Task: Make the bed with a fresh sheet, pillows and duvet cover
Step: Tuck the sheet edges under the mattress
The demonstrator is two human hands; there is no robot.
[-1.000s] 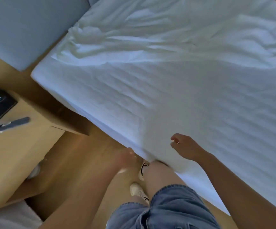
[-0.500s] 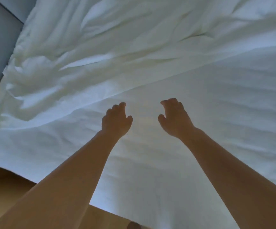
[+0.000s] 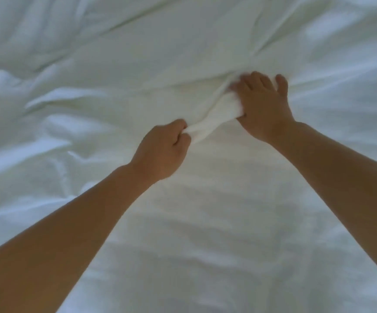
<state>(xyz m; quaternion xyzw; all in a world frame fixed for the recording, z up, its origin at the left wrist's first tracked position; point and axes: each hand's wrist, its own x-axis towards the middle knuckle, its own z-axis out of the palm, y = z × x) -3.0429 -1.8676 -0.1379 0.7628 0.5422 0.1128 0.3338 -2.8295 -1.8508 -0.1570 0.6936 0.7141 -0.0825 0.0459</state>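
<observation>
White bedding fills the whole view. The near part is a flatter sheet (image 3: 216,245) over the mattress. Beyond it lies a loose, crumpled white sheet (image 3: 115,53) with many folds. My left hand (image 3: 160,150) pinches a bunched fold (image 3: 214,118) at the edge of that crumpled sheet, fingers curled round it. My right hand (image 3: 264,102) grips the same fold a little farther away, thumb under the cloth and fingers over it. Both forearms stretch out over the bed.
I have leaned farther over the bed, so the floor and nightstand have left the view. Both hands have moved forward from above the flat sheet and taken hold of the crumpled sheet's edge.
</observation>
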